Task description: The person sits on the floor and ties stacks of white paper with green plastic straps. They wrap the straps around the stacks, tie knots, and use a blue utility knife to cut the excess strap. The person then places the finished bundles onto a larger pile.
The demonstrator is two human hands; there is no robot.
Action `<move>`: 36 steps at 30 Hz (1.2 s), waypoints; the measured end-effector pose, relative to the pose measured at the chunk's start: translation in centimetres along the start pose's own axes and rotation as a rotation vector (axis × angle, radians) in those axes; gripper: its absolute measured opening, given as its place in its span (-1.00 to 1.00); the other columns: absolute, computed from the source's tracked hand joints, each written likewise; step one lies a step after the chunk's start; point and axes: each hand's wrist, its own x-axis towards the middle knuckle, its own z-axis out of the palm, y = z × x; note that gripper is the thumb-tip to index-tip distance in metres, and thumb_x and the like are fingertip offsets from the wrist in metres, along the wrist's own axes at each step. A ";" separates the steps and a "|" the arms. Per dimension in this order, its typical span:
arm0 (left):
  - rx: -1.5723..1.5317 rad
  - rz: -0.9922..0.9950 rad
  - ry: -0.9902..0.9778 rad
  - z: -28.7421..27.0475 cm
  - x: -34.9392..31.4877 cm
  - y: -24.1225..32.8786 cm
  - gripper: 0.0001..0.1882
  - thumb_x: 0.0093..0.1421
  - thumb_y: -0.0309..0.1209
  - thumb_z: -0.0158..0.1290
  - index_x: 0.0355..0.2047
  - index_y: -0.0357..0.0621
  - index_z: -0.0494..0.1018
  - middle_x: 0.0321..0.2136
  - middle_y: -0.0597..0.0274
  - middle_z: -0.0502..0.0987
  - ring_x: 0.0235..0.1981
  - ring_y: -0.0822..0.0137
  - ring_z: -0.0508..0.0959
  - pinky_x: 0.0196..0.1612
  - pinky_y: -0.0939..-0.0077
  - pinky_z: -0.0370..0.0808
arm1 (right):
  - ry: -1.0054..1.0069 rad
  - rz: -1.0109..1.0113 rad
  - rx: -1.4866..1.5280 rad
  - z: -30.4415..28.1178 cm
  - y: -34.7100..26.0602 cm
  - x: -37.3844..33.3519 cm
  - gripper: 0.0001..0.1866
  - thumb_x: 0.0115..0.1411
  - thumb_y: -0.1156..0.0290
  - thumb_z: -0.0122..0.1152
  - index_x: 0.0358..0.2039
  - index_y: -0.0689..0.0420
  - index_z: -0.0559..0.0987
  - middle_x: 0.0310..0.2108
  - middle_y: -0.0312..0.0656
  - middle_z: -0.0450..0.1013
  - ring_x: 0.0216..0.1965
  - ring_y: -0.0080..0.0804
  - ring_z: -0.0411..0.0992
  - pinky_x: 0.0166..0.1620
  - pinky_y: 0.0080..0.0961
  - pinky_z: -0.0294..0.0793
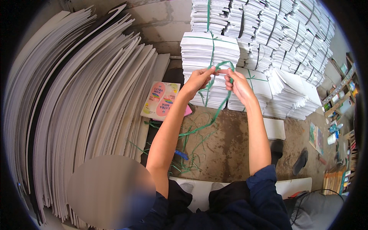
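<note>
Both arms reach forward over the floor, hands close together at chest distance. Green plastic twine (219,112) is pinched by my left hand (199,82) and my right hand (240,86). Between them it arches up in a loop, and a long tail hangs from the right hand down toward the left. Just behind my hands stands a tall bundle of white sheets (192,53) with green twine crossed over its top. Beside it on the right is a lower bundle (257,90), also bound in green.
Large pale sheets (96,96) lean in a row on the left. A pink printed carton sheet (163,100) lies beside them. Twine scraps (195,157) and a blue object (181,155) are on the floor. Strapped stacks (283,34) fill the back right. A dark slipper (300,161) lies right.
</note>
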 end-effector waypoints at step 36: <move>1.391 0.319 -0.007 -5.0 -13.1 -30.0 -0.35 -0.18 -0.33 0.17 -0.05 -0.19 0.20 -0.03 0.10 0.18 -0.01 0.06 0.18 0.03 0.14 0.12 | 0.003 0.356 -0.848 -11.6 29.9 -13.6 -0.73 0.17 0.25 -0.05 -0.26 0.16 0.47 -0.31 -0.21 0.46 -0.28 -0.39 0.40 -0.19 -0.47 0.33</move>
